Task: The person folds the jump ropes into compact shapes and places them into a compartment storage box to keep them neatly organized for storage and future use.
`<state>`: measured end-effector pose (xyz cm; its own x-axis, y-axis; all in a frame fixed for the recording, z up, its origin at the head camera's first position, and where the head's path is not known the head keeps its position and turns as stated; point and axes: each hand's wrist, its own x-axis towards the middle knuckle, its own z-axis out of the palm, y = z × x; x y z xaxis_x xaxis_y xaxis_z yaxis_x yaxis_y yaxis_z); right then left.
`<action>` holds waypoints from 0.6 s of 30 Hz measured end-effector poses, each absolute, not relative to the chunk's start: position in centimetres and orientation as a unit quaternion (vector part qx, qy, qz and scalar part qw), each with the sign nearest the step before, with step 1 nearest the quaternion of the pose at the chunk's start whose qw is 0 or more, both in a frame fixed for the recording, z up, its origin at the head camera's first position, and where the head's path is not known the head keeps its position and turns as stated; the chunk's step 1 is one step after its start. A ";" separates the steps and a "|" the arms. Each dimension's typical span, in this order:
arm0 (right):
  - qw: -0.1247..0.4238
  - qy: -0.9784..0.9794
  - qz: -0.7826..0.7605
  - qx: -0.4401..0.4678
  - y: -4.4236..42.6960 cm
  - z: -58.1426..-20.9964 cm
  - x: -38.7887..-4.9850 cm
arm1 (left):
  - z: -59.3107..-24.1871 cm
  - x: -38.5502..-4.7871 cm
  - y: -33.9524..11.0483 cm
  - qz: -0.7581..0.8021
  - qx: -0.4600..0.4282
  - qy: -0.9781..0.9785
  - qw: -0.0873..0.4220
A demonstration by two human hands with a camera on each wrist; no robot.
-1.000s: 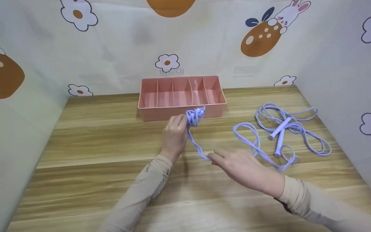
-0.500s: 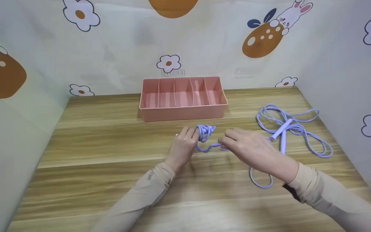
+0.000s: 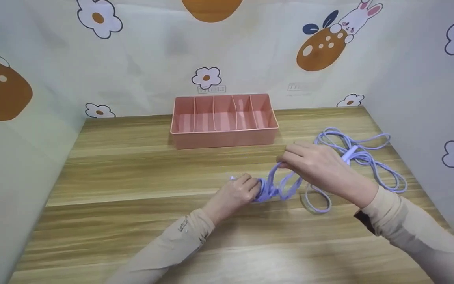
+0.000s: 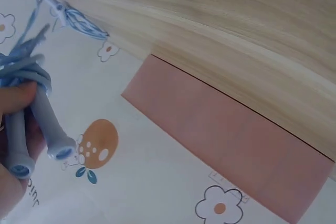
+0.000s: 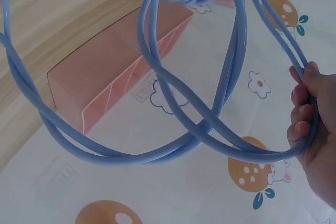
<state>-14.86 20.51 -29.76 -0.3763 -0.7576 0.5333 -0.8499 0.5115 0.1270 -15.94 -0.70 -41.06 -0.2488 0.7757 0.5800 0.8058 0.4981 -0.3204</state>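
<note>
2 jump ropes (image 3: pixel 265 191) (image 3: pixel 349 154), 2 hands (image 3: pixel 235 196) (image 3: pixel 318 163), 1 box (image 3: pixel 227 139) w/ 5 compts (image 3: pixel 225 118)

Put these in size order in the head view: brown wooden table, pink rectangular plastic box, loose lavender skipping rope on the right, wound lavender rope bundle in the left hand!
1. Table.
2. Box and loose rope: too alike to rank, with the right hand hiding some rope.
3. Rope bundle: smallest showing part.

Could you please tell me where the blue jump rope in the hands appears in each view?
Head: jump rope just below and right of centre, between left hand and right hand.
Left wrist: jump rope at the left edge.
Right wrist: jump rope looping down from the top.
Shared landmark: pink divided box.
</note>
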 end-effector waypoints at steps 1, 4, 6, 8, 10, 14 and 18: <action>0.272 -0.825 0.088 0.487 20.7 -29.7 -15.0 | -41.0 -15.7 -0.7 -0.023 -0.515 -0.781 0.353; 0.266 -0.823 0.102 0.491 21.3 -29.6 -15.3 | -40.7 -15.1 -0.8 -0.032 -0.548 -0.758 0.353; 0.262 -0.821 0.113 0.494 21.6 -29.6 -15.5 | -40.5 -14.6 -0.9 -0.041 -0.564 -0.747 0.350; 0.262 -0.820 0.121 0.494 22.0 -29.7 -15.8 | -40.3 -14.2 -1.1 -0.057 -0.574 -0.740 0.346; 0.263 -0.819 0.132 0.492 22.3 -29.8 -16.0 | -40.1 -13.8 -1.1 -0.075 -0.583 -0.730 0.347; 0.263 -0.816 0.159 0.489 22.9 -30.2 -16.7 | -39.5 -13.4 -1.3 -0.109 -0.597 -0.705 0.368; 0.261 -0.814 0.192 0.482 23.2 -30.8 -17.2 | -39.0 -13.2 -1.3 -0.133 -0.603 -0.675 0.404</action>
